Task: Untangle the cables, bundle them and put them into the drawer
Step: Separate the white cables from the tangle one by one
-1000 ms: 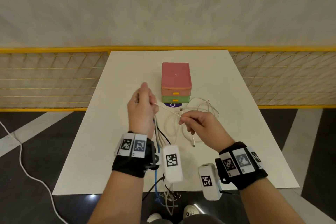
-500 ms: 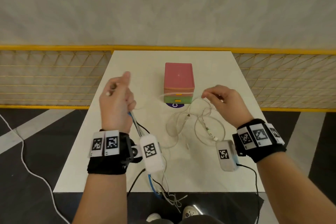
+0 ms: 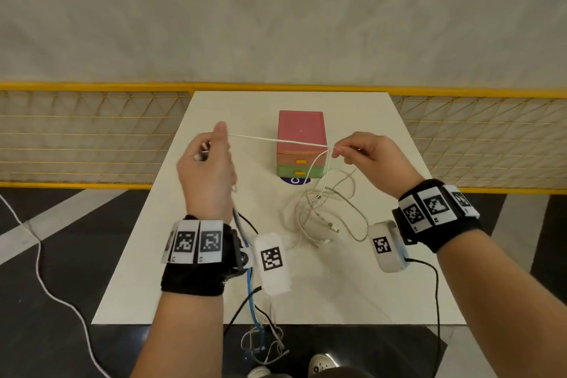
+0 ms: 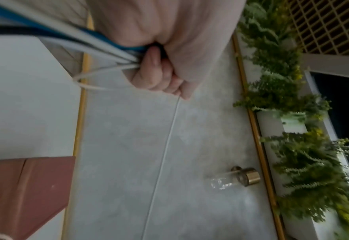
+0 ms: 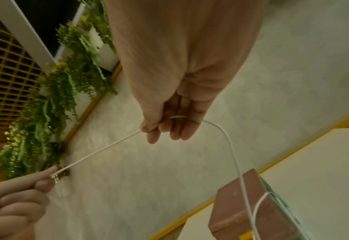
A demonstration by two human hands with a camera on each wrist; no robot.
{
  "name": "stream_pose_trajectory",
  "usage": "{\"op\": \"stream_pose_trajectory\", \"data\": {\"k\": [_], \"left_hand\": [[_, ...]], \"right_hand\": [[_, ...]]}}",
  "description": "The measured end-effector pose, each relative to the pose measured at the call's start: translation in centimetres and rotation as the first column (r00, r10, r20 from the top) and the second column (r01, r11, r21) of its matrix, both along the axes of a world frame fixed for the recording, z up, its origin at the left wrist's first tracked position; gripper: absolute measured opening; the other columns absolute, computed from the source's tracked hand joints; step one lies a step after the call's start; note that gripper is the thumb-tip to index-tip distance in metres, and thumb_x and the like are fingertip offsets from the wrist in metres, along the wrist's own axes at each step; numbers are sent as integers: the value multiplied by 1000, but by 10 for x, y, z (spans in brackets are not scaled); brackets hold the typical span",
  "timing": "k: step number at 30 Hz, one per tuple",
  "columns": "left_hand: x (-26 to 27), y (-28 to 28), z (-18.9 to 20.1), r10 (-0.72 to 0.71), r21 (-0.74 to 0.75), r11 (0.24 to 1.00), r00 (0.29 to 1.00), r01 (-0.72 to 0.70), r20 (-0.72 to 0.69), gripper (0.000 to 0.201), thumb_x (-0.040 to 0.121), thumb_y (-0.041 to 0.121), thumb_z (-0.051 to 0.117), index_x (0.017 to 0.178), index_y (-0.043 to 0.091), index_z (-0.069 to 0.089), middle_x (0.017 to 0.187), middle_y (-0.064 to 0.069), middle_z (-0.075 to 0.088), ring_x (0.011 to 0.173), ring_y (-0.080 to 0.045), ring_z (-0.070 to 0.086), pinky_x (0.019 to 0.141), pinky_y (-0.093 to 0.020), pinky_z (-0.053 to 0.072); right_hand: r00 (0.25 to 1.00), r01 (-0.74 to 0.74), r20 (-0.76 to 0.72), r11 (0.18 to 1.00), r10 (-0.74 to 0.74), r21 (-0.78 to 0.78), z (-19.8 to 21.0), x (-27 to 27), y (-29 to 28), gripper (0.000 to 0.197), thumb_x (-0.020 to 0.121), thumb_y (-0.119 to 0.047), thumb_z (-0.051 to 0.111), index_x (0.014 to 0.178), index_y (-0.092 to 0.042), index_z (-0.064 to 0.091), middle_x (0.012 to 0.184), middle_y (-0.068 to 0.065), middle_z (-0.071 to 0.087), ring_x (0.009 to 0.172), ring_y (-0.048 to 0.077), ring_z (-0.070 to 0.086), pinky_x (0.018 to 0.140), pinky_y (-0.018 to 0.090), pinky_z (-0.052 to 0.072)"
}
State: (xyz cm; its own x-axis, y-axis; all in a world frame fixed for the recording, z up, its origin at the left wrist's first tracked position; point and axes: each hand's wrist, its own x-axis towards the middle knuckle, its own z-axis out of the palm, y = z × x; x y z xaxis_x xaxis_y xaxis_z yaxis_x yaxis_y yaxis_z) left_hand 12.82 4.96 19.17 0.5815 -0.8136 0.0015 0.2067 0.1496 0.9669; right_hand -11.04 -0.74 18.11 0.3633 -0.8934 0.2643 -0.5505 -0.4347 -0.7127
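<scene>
A white cable [image 3: 277, 140] runs taut between my two raised hands, in front of the pink and green drawer box [image 3: 300, 138]. My left hand [image 3: 211, 156] is fisted, pinching the cable's plug end and gripping a bunch of blue, black and grey cables [image 4: 99, 47] that hang off the table's near edge. My right hand [image 3: 352, 152] pinches the same white cable [image 5: 99, 151] between thumb and fingers, and the rest of it drops to a tangle of white cables [image 3: 319, 215] on the table. Both drawers look closed.
The white table [image 3: 171, 255] stands against a yellow-railed mesh fence [image 3: 92, 132]. Loose cable ends [image 3: 264, 344] dangle below the table's front edge. A white cord [image 3: 40, 270] lies on the dark floor at left. A glass jar [image 4: 235, 178] lies on the grey floor beyond.
My hands have risen and spread apart, pulling the white cable straight between them. A second ago they were close together, low over the tangle.
</scene>
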Motion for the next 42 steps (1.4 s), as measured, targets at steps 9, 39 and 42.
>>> {"op": "stream_pose_trajectory", "data": {"k": [9, 39, 42], "left_hand": [[-38, 3, -6, -323, 68, 931, 726, 358, 607, 15, 90, 38, 64, 92, 24, 70, 63, 14, 56, 51, -2, 43, 55, -17, 36], [9, 9, 1, 91, -184, 981, 981, -59, 172, 27, 93, 37, 59, 69, 25, 59, 53, 7, 39, 47, -12, 31, 47, -23, 26], [13, 12, 0, 115, -155, 983, 984, -93, 134, 26, 94, 36, 59, 72, 23, 61, 53, 6, 39, 46, -11, 32, 44, -22, 27]], "right_hand": [[980, -187, -98, 964, 171, -187, 33, 38, 4, 15, 91, -18, 60, 88, -10, 72, 76, 6, 60, 71, 18, 54, 68, 24, 43], [959, 56, -268, 988, -93, -141, 1, -19, -35, 19, 95, -7, 48, 97, -3, 67, 90, 9, 63, 87, 25, 58, 74, 16, 34], [951, 136, -256, 977, -175, -164, -3, -26, -41, 19, 96, -8, 47, 96, -4, 66, 94, 11, 64, 91, 25, 58, 76, 19, 33]]}}
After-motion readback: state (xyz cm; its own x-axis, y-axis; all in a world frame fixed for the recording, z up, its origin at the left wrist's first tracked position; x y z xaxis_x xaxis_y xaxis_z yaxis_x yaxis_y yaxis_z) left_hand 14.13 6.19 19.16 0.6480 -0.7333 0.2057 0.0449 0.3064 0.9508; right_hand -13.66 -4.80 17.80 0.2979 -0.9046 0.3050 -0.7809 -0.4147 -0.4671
